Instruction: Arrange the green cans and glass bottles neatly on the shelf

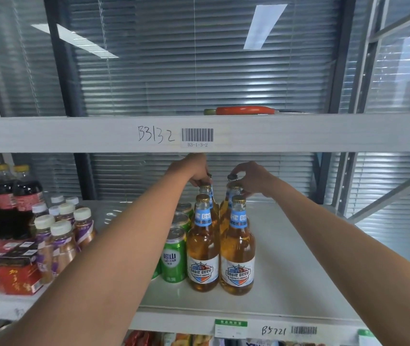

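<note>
On the white shelf [286,258], three green cans [174,255] are lined front to back, just left of four glass bottles [202,245] set in two rows. The left hand [194,171] is closed around the cap of the rear left bottle; the right hand [251,178] is pinched with its fingers [236,177] on the rear right bottle's cap.
</note>
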